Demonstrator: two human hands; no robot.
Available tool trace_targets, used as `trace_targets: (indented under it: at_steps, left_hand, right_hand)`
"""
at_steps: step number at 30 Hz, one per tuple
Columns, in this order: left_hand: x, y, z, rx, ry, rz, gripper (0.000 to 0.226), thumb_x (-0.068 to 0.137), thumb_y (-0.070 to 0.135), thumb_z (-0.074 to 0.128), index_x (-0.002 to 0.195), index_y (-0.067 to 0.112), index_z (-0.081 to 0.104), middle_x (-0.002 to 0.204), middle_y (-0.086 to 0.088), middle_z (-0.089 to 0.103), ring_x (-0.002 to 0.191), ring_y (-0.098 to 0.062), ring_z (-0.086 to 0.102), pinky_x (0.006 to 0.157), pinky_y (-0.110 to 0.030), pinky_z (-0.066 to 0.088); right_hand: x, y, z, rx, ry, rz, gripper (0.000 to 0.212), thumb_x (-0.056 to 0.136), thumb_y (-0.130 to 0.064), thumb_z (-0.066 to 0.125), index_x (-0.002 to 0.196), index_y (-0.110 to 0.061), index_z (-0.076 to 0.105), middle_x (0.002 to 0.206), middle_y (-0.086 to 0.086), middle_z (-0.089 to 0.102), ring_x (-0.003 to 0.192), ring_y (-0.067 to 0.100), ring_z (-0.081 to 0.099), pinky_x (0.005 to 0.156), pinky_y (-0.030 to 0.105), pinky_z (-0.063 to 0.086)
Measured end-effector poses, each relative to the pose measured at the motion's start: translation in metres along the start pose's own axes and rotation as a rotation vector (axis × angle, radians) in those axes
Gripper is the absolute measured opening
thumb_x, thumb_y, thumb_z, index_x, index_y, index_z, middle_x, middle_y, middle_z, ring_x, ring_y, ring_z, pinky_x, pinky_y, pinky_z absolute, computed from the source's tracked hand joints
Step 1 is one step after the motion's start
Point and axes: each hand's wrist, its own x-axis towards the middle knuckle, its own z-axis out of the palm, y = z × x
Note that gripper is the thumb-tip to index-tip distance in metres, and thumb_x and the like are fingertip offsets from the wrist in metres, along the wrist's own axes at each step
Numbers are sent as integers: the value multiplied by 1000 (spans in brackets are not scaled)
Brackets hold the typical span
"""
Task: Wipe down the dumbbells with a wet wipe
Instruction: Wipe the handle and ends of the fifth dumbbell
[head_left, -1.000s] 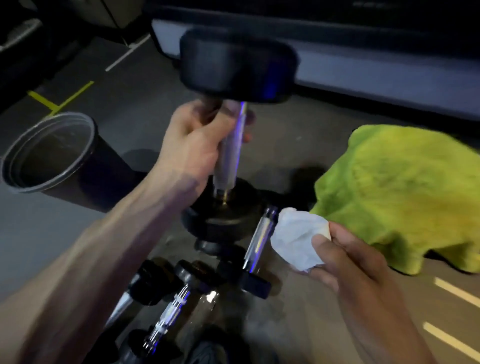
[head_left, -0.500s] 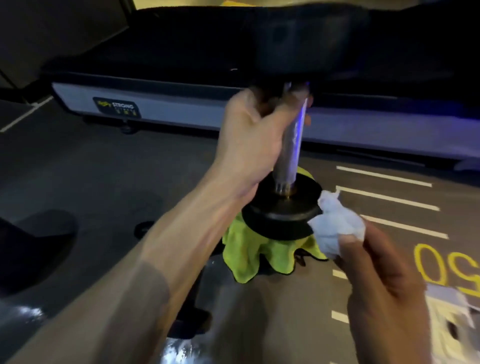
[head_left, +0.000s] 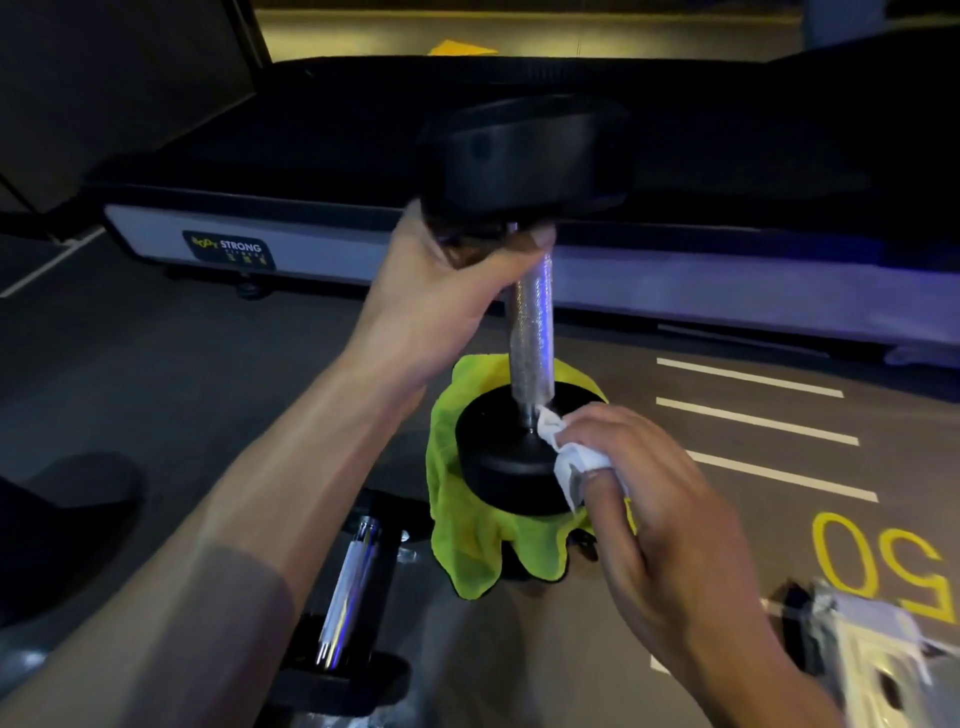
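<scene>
Half a second on, the right hand (head_left: 660, 499) has closed the gap and is now pressing the crumpled wet wipe (head_left: 569, 457) against the lower weight of the dumbbell (head_left: 530, 332), right where the metal handle meets the black disc; earlier the wipe was hanging just off the disc's edge. Fingers and thumb are curling around the white wad, pinching it firmly. The left hand (head_left: 447, 291) is gripping the top of the handle just beneath the upper weight, fingers wrapped tightly around the bar, holding the dumbbell upright in the air. Below the raised dumbbell, a yellow-green cloth (head_left: 467, 525) is draping over something dark on the gym floor (head_left: 208, 389). A second dumbbell (head_left: 348, 597) is lying on the floor near the left forearm, its chrome handle catching the light. Behind, a treadmill (head_left: 363, 249) is standing across the scene, and white stripes (head_left: 753, 405) and yellow numerals (head_left: 878, 566) are marking the floor at right.
</scene>
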Motion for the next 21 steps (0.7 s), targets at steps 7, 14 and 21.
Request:
trace_targets:
  at_steps: [7, 14, 21]
  left_hand:
    - [5, 21, -20, 541, 70, 474, 135, 65, 37, 100, 168, 23, 14, 156, -8, 41, 145, -17, 48, 121, -38, 43]
    - [5, 38, -19, 611, -181, 575, 71, 77, 39, 90, 137, 20, 56, 127, 9, 53, 117, -3, 56, 103, -23, 47]
    - [9, 33, -15, 439, -186, 561, 48, 95, 55, 68, 131, 24, 58, 132, -1, 58, 124, -8, 59, 107, -28, 48]
  right_hand:
    - [3, -4, -2, -11, 26, -6, 21, 99, -13, 50, 105, -26, 66, 116, -21, 63, 112, 0, 59, 87, 10, 39]
    - [5, 4, -23, 60, 57, 60, 29, 96, -8, 57, 110, -28, 72, 116, -21, 68, 113, -1, 63, 90, 11, 44]
    - [39, -11, -41, -23, 46, -4, 24, 89, -6, 71, 96, -29, 69, 104, -8, 59, 95, 11, 62, 80, 24, 49]
